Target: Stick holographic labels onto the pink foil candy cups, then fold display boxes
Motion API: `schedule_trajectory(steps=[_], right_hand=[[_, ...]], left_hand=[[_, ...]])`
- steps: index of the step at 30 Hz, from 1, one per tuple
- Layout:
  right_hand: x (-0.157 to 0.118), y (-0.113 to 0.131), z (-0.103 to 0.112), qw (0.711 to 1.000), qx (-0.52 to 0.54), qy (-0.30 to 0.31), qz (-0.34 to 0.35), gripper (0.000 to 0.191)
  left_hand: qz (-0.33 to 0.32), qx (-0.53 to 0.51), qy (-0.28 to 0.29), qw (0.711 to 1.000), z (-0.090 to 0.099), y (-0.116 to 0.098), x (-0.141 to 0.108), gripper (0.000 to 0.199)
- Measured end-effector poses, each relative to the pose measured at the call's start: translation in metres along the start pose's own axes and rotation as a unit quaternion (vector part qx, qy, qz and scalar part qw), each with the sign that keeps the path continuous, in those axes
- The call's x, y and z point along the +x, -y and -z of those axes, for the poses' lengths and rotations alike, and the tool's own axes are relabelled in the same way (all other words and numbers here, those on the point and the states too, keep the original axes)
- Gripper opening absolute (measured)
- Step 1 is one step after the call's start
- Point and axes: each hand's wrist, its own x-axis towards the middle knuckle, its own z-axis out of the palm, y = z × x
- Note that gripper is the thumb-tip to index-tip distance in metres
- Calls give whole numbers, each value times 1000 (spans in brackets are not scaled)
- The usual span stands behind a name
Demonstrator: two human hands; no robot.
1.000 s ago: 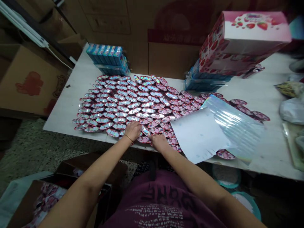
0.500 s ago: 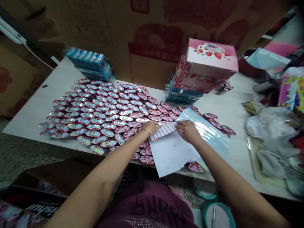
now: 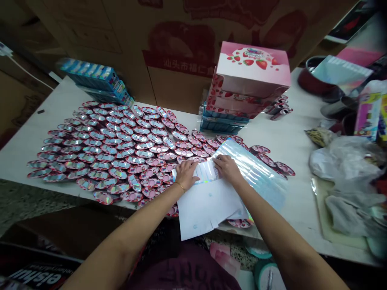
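A white sheet (image 3: pixel 208 207) with a folded, silvery, holographic upper edge (image 3: pixel 203 172) lies before me, its lower corner over the table's front edge. My left hand (image 3: pixel 186 175) rests on the left end of that shiny edge, fingers spread and thumb apart. At the right end, my right hand (image 3: pixel 227 167) has its fingers bent and closed on the sheet's edge. A bluish, glossy holographic sheet (image 3: pixel 256 175) lies partly under my right forearm. Around and beneath the sheets stand many oval, shiny, red-rimmed packs (image 3: pixel 123 153), closely crowded.
Pink strawberry-print boxes (image 3: pixel 254 66) stand on blue packs (image 3: pixel 223 121) at the back. More blue boxes (image 3: pixel 96 82) stand back left. A large cardboard carton (image 3: pixel 178 86) walls off the rear. Plastic bags (image 3: pixel 344 161) and a dark red pot (image 3: pixel 314 76) are at right.
The silvery edge, tilted up between both hands before, now lies flatter. My left hand has gone from pinching its end to lying spread over it. The view has shifted slightly.
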Motion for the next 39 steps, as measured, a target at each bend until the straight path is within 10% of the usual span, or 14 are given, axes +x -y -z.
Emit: schedule_trajectory(steps=[24,34,39], right_hand=[[-15,-1,-10,995,26,-81,52,26],[-21,46,111,975,197,-99,-32,16],[1,25,53,995,48,-73,-41,23]], left_hand=[[20,-48,-51,997,-10,1,12,46],[18,-46,-20,999,-6,4,19,48],[17,-56,-24,998,-6,8,18,46]])
